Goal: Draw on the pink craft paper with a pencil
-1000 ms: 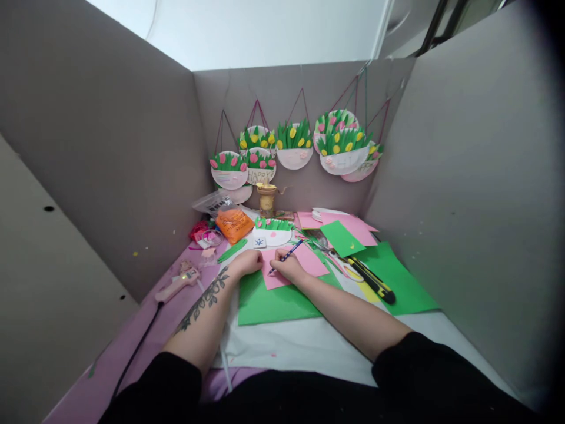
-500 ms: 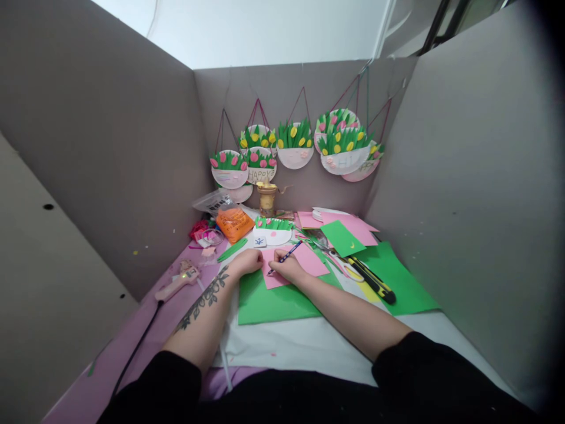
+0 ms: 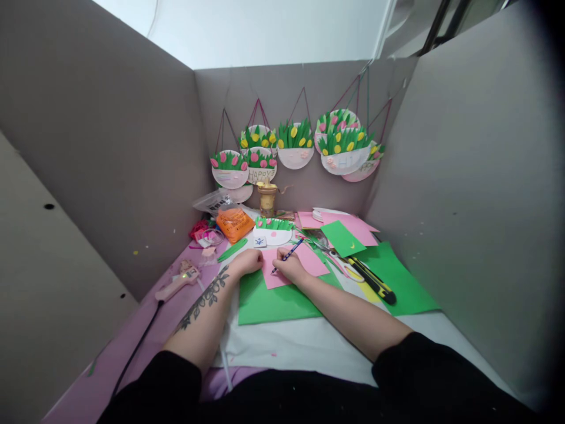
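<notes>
My right hand (image 3: pixel 289 266) grips a dark patterned pencil (image 3: pixel 293 249), slanted with its tip down on a sheet of pink paper (image 3: pixel 311 260). The sheet lies over a larger green sheet (image 3: pixel 278 307). At the pink sheet's left edge rests my left hand (image 3: pixel 248 262), its fingers curled in; whether they pinch anything is hidden. Just beyond the hands lie a small white card with a blue mark (image 3: pixel 260 242) and a white half-round paper basket (image 3: pixel 276 236) with green paper grass and pink flowers. Any pencil line on the paper is too small to make out.
Scissors (image 3: pixel 351 271) and a black-and-yellow utility knife (image 3: pixel 373 280) lie to the right, beside green paper (image 3: pixel 408 288). On the left are a pink glue gun (image 3: pixel 176 284) with a cord and an orange bag (image 3: pixel 235 222). Flower baskets (image 3: pixel 295 156) hang on the back panel.
My right hand and the pencil have shifted slightly right, the tip moving a little up and right over the pink paper. My left hand stays in place.
</notes>
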A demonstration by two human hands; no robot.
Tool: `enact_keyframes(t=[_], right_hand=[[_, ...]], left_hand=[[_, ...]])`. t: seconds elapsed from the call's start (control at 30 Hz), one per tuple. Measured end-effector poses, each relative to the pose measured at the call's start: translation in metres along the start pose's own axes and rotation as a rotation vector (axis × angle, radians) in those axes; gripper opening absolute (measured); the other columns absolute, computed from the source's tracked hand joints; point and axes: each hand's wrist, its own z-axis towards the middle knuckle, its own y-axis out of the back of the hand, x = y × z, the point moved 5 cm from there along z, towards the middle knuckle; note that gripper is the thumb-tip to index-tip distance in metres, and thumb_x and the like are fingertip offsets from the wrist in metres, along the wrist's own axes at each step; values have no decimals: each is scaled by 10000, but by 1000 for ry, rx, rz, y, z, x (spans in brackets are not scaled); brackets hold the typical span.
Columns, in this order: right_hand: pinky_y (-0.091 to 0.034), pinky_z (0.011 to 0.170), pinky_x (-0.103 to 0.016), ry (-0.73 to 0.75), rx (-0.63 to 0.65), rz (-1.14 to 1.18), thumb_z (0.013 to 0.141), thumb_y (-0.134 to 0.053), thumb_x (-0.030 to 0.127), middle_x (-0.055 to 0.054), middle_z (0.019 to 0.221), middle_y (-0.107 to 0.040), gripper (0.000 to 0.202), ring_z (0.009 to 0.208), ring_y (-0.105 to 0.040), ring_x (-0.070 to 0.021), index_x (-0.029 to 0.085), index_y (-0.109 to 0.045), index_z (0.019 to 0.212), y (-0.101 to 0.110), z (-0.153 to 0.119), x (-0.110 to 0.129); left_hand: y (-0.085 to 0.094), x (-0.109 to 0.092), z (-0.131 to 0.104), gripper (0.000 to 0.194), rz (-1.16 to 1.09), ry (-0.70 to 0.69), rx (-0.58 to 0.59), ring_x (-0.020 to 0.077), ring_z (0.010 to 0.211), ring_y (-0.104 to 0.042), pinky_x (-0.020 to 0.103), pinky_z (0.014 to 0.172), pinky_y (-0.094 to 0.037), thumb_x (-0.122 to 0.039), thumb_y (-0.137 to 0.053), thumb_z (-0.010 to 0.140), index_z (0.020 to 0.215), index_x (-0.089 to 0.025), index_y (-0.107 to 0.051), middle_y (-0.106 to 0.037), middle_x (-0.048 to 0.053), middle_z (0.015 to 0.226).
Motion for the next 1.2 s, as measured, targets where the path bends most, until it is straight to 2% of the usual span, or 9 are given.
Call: enact_keyframes(t=[0.27,0.43,0.6,0.8,0.97,1.2], right_hand=[[-338,406,-192,53,-10,-71,554,-499,189,70,453,-345,153,450,-383,-82,195,-352,508,1,-1,7],[-339,408,-193,16,-19,-37,560,-493,194,75,462,-338,149,452,-397,-87,199,-348,527,1,0,2],[-308,420,-186,103,0,-126,564,-496,190,69,460,-349,144,465,-354,-77,190,-365,504,0,2,1],[-354,416,-194,17,-30,-37,578,-508,207,74,472,-341,170,460,-400,-89,202,-346,525,2,0,3],[-346,438,-192,83,42,-143,631,-570,273,69,474,-407,212,468,-416,-88,196,-396,537,-2,-1,9],[-350,439,-198,40,104,-121,660,-573,312,70,467,-464,221,446,-461,-96,204,-400,575,-6,0,2]], left_hand=[[3,-2,-2,181,-3,-1,4,163,717,-601,229,601,-403,-210,-518,704,808,-164,-658,-689,55,820],[1,0,-1,188,-5,18,2,163,733,-604,224,611,-407,-232,-528,706,826,-170,-659,-688,54,829],[-1,1,1,198,9,-8,-9,177,771,-609,237,634,-411,-241,-521,710,831,-171,-662,-693,62,871],[1,-1,-1,196,0,7,-6,161,721,-599,227,602,-401,-232,-510,712,818,-172,-663,-690,56,827],[1,-1,-1,191,-5,-3,3,159,709,-595,227,603,-403,-237,-505,720,806,-176,-665,-687,56,822],[2,-2,-2,194,3,2,-3,158,711,-597,226,612,-407,-240,-514,724,822,-173,-667,-685,55,814]])
